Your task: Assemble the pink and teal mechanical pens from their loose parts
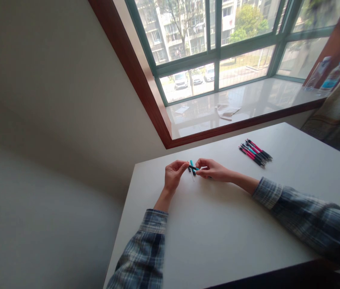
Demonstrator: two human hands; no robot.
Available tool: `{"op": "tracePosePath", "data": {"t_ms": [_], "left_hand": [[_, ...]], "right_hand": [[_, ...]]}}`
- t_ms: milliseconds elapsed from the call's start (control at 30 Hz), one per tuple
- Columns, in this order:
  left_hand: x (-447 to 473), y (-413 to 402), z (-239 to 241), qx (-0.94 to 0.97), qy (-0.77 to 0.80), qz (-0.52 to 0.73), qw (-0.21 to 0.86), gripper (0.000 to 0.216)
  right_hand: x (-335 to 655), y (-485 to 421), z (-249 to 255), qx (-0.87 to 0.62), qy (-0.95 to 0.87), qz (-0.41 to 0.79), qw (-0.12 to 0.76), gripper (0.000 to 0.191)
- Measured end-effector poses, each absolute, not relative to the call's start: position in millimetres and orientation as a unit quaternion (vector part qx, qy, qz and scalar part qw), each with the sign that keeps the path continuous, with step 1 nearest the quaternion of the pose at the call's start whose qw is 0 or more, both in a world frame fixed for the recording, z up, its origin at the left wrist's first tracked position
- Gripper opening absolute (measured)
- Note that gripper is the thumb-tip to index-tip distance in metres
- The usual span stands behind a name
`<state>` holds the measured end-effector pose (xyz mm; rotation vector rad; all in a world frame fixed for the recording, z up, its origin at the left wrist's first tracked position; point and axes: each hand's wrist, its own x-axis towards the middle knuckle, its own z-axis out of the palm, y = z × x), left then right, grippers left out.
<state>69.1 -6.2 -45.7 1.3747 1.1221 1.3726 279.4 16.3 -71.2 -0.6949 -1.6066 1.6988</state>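
Observation:
My left hand (173,175) pinches the black end of a slim black-and-teal pen (193,167) between thumb and fingers. At the pen's teal end, the fingers of my right hand (213,169) are closed on it, so it spans the gap between both hands. Just under and behind it lie loose pen parts: a teal piece (191,162), a short black piece (189,169) and a thin white stick (193,177), perhaps a refill. My fingers partly cover these parts, and their details are too small to make out.
Several pink, black and teal pens (254,153) lie side by side on the white table (218,228), right of my hands. Beyond the table's far edge, a window sill (200,118) bears a pale cloth (227,111) and two plastic bottles, one with a blue cap (335,76).

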Motion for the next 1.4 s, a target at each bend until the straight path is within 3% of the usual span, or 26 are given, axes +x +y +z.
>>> {"op": "tracePosePath", "data": {"t_ms": [233,500,767,933,1400], "left_hand": [[71.1,-8.3,-44.0,0.554,0.456,0.552,0.424,0.028],[59.5,0.3,-45.2,0.521,0.462,0.597,0.398,0.031],[55.5,-31.1,-37.5,0.73,0.469,0.407,0.286,0.017],[53.8,-59.8,-44.2,0.796,0.448,0.305,0.269,0.009],[44.1,-51.7,-45.7,0.762,0.539,0.3,0.197,0.007]], "right_hand": [[282.8,14.3,-65.1,-0.257,-0.655,0.637,0.316,0.055],[281.6,16.3,-71.7,-0.272,-0.605,0.667,0.338,0.037],[282.8,18.9,-75.7,-0.258,-0.545,0.688,0.404,0.036],[283.6,15.8,-70.3,-0.258,-0.515,0.706,0.412,0.038],[284.2,18.4,-69.8,-0.272,-0.503,0.708,0.414,0.04]]}}
